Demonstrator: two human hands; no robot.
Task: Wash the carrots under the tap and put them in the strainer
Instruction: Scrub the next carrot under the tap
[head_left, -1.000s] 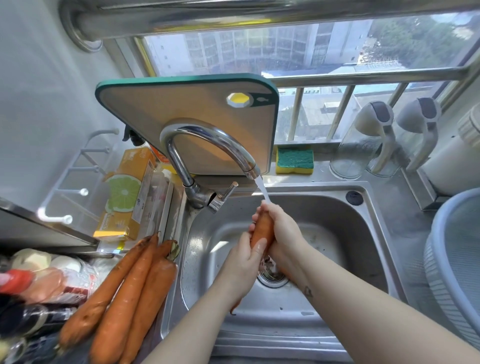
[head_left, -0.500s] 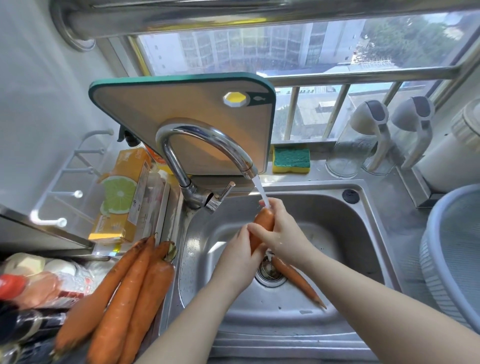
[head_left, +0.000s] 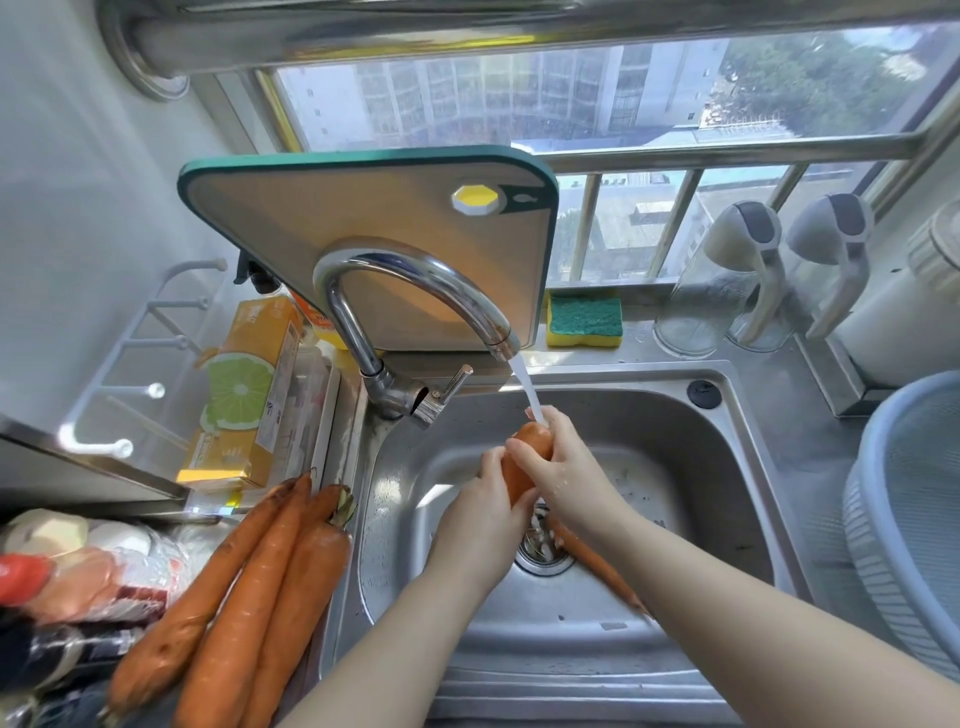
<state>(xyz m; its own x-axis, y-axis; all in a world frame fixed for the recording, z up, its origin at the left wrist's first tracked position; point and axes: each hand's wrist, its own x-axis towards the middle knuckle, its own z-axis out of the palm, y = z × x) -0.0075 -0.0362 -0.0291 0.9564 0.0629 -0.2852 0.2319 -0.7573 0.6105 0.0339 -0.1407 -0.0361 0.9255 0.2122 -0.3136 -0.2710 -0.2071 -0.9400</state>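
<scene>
Both of my hands hold one orange carrot (head_left: 522, 467) over the steel sink (head_left: 675, 431), its thick end up under the water stream from the curved tap (head_left: 415, 280). My left hand (head_left: 480, 519) wraps the carrot's middle from the left. My right hand (head_left: 563, 467) grips its upper part from the right. The carrot's thin tip (head_left: 597, 564) slants down to the right past the drain. Three more carrots (head_left: 249, 592) lie on the counter left of the sink. The pale blue strainer (head_left: 904, 519) stands at the right edge.
A green-rimmed cutting board (head_left: 374, 218) leans behind the tap. A yellow-green sponge (head_left: 584, 319) and two clear jugs (head_left: 727, 291) sit on the window ledge. An orange box (head_left: 249, 395) and wrapped food (head_left: 78, 566) crowd the left counter.
The carrot's thin tip swung from the left of my arms to the right past the drain. Both hands shifted slightly along the carrot under the stream.
</scene>
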